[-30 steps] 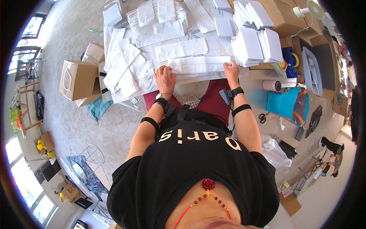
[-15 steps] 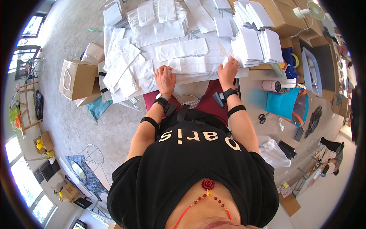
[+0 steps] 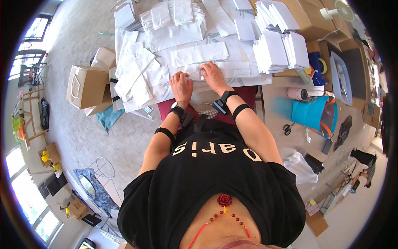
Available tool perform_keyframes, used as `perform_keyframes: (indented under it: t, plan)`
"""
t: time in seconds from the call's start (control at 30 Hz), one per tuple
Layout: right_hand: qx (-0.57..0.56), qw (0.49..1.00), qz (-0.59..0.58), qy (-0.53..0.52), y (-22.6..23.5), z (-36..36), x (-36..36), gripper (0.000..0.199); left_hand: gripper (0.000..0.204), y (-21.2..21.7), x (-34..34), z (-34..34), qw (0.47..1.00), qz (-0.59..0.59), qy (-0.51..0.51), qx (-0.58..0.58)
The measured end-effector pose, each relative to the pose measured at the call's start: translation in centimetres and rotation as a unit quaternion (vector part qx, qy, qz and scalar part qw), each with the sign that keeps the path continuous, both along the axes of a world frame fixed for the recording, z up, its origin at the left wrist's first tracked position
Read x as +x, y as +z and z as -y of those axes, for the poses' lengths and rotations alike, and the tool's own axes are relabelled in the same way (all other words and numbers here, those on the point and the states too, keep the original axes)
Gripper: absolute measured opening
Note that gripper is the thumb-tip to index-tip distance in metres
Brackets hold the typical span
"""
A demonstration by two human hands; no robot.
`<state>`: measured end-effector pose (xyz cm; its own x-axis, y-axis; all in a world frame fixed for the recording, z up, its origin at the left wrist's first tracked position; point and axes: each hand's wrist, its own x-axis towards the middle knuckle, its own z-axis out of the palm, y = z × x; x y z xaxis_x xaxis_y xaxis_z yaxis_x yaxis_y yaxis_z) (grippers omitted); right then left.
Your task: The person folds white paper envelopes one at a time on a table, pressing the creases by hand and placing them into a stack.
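Observation:
A long, thin white strip, like a folded bag or sheet (image 3: 238, 70), lies along the table's near edge. At its left end my left hand (image 3: 181, 88) is closed, fingers curled over the strip. My right hand (image 3: 214, 78) is also closed on it, a short way to the right, with thumb and fingertips bent together. Their fingertips partly hide the strip between them. Just beyond lies another flat white strip (image 3: 200, 54). Loose white pieces (image 3: 134, 76) overlap in a heap left of my left hand.
Stacks of folded white packets (image 3: 271, 52) stand at the table's right, near a small fan (image 3: 340, 12). More white sheets (image 3: 176, 35) lie farther back on the patterned tablecloth (image 3: 244, 52). Cardboard boxes (image 3: 85, 87) sit left; a blue bag (image 3: 311, 114) and scissors (image 3: 287, 129) are right.
My right hand has moved left along the strip, from its right end to near my left hand. The left hand has stayed at the left end.

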<state>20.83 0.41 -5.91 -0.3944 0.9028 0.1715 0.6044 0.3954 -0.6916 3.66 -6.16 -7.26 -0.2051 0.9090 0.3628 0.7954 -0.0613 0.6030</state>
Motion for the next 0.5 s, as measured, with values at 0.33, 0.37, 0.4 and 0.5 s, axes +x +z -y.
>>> perform_keyframes:
  t: [0.33,0.37,0.4,0.5]
  plan:
    - [-0.003,1.000,0.012,0.002,-0.6,-0.2,0.4,0.039,0.024,1.9,0.5,-0.1,0.911,0.370,0.170,-0.069]
    - [-0.007,1.000,0.019,0.001,-0.7,-0.2,0.5,0.040,0.027,2.3,0.6,-0.2,0.892,0.402,0.185,-0.088]
    - [-0.007,1.000,0.019,0.005,-0.6,-0.1,0.4,0.040,0.031,1.8,0.1,-0.3,0.886,0.411,0.185,-0.108]
    - [-0.008,1.000,0.023,0.014,-0.5,-0.1,0.3,0.043,0.038,-0.1,-1.2,-0.5,0.849,0.484,0.167,-0.134]
